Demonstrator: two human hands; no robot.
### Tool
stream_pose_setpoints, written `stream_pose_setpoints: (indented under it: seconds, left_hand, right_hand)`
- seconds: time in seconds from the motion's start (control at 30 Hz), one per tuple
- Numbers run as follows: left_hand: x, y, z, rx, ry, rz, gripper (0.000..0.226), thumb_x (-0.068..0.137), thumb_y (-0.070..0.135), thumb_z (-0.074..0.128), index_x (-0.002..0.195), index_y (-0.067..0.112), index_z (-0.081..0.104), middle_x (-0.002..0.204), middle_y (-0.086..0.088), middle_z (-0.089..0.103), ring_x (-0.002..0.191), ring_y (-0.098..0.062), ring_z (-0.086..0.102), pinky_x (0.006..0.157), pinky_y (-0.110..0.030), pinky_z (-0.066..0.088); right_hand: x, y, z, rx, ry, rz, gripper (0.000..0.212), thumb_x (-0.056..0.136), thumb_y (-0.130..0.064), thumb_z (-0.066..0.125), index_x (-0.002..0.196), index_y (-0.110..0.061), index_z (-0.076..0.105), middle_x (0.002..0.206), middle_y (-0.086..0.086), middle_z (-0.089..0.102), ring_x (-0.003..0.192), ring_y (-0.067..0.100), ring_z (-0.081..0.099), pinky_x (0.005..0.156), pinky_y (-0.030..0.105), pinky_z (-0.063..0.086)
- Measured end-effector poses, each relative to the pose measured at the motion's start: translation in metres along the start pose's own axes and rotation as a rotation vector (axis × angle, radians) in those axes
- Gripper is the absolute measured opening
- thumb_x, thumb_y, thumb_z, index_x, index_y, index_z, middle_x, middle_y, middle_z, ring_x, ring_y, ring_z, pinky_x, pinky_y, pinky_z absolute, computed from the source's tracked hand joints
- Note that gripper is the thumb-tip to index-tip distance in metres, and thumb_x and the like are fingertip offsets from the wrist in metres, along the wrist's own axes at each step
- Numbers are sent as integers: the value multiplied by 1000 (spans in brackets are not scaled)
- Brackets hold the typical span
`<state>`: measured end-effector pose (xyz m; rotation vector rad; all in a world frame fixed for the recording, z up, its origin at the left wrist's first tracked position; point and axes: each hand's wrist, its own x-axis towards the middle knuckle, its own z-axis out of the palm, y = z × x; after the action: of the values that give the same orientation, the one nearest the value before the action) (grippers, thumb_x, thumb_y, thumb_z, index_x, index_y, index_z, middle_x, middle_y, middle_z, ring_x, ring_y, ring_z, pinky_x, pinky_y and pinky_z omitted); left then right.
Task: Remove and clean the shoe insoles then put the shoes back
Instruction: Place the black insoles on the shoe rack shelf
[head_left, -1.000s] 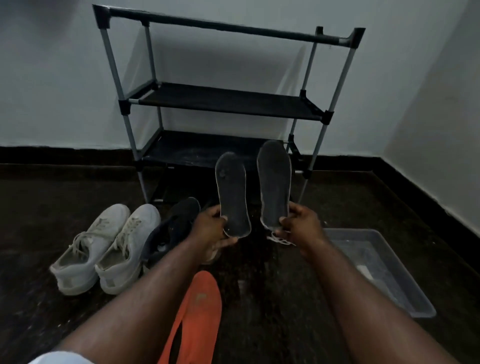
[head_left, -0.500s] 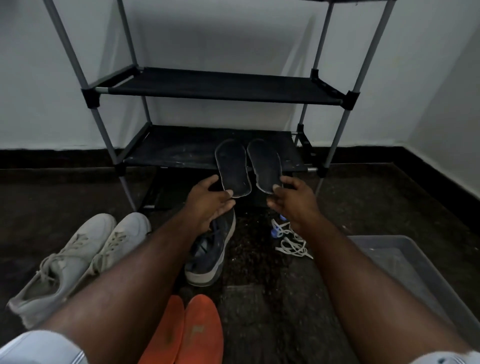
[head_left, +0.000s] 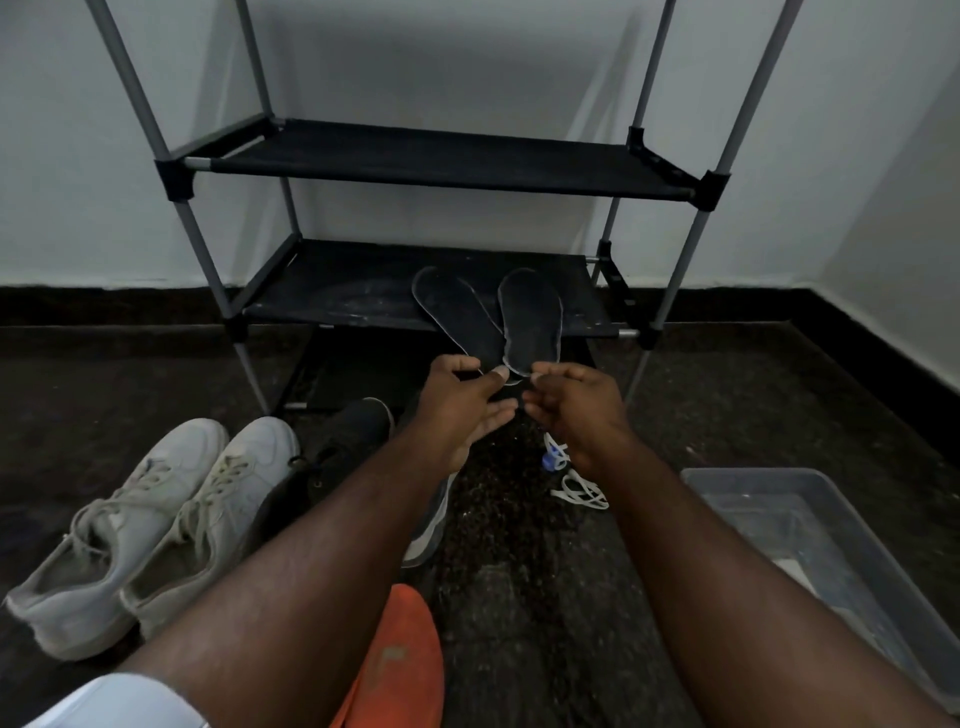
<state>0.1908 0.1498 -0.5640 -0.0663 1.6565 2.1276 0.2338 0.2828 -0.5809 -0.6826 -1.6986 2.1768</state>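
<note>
Laying two dark insoles (head_left: 493, 317) on the bottom shelf (head_left: 353, 296) of the shoe rack.

Rested toe-first on the shelf fabric, heels overhanging its front edge and crossing slightly. Left hand (head_left: 462, 400) with fingers loosely spread, thumb touching the left insole's heel; right hand (head_left: 571, 400) loosely curled at the right heel, grip hard to tell. Likely to tip off onto the floor, judged from so much heel hanging past the edge. Dark shoe (head_left: 358, 431) below the left arm, white sneakers (head_left: 156, 519) left, orange insoles (head_left: 405, 660) nearest, plastic tub (head_left: 810, 519) right.
</note>
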Motion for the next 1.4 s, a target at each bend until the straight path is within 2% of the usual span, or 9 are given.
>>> stream_pose_setpoints:
  seconds: [0.17, 0.27, 0.4, 0.73, 0.93, 1.07, 1.23, 1.33, 1.4]
  left_hand:
    - [10, 3, 2, 62, 133, 78, 27, 92, -6, 60, 115, 9, 56, 107, -17, 66, 94, -27, 72, 76, -31, 62]
    - [23, 13, -16, 265, 192, 118, 13, 95, 3, 59, 98, 15, 64, 101, -11, 68, 88, -20, 72, 78, -32, 62]
    - [41, 31, -31, 411, 176, 130, 14, 98, 8, 55, 91, 11, 67, 94, -10, 68, 81, -16, 69, 78, -31, 61]
    - [68, 47, -26, 482, 121, 132, 20, 96, -3, 53, 103, 10, 66, 96, -8, 62, 81, -17, 65, 84, -34, 60]
    - [70, 41, -43, 468, 118, 161, 32, 94, 4, 64, 122, 20, 67, 117, -7, 62, 90, -19, 70, 82, -35, 61]
    - [35, 32, -54, 546, 157, 248, 30, 93, 12, 65, 119, 26, 64, 94, -7, 71, 82, -23, 73, 77, -37, 62]
    - [-49, -7, -72, 640, 137, 150, 21, 88, 10, 63, 106, 19, 66, 70, -6, 70, 61, -22, 66, 66, -34, 54]
    - [-104, -41, -113, 762, 177, 32, 12, 79, 16, 66, 90, 20, 68, 78, -10, 74, 69, -28, 71, 73, -38, 57]
    - [-140, -56, -147, 903, 201, -65, 3, 75, 19, 67, 78, 17, 67, 86, -17, 74, 80, -32, 73, 74, -37, 56]
  right_hand:
    - [6, -2, -5, -41, 54, -38, 9, 91, -4, 61, 93, -9, 69, 90, 13, 70, 81, 20, 69, 70, 28, 57]
    - [15, -6, -10, -125, 115, -72, 14, 91, -1, 60, 86, -12, 67, 85, 10, 68, 76, 18, 67, 67, 26, 56]
    - [28, -9, -10, -199, 122, -81, 17, 90, 2, 58, 82, -12, 65, 80, 9, 66, 69, 17, 65, 59, 25, 54]
    - [49, -11, -1, -265, 76, -33, 16, 90, -1, 59, 84, -14, 65, 77, 8, 64, 65, 18, 63, 57, 24, 56]
    - [29, -12, -3, -229, 42, -36, 34, 91, 2, 55, 120, -13, 64, 78, 7, 65, 62, 15, 60, 58, 23, 55]
    - [-4, 0, -5, -356, 73, -107, 42, 87, -4, 59, 126, -21, 61, 74, 7, 70, 63, 19, 64, 68, 37, 58]
    - [-74, 38, 7, -429, 6, 25, 28, 84, -5, 64, 111, -8, 66, 72, 7, 68, 60, 21, 63, 72, 46, 58]
    - [-126, 74, 12, -525, -50, 116, 18, 80, -8, 69, 96, -16, 69, 69, 5, 68, 59, 22, 65, 72, 46, 58]
    - [-160, 95, 15, -734, -84, 114, 11, 74, -16, 73, 83, -22, 70, 76, 4, 73, 72, 24, 70, 76, 41, 59]
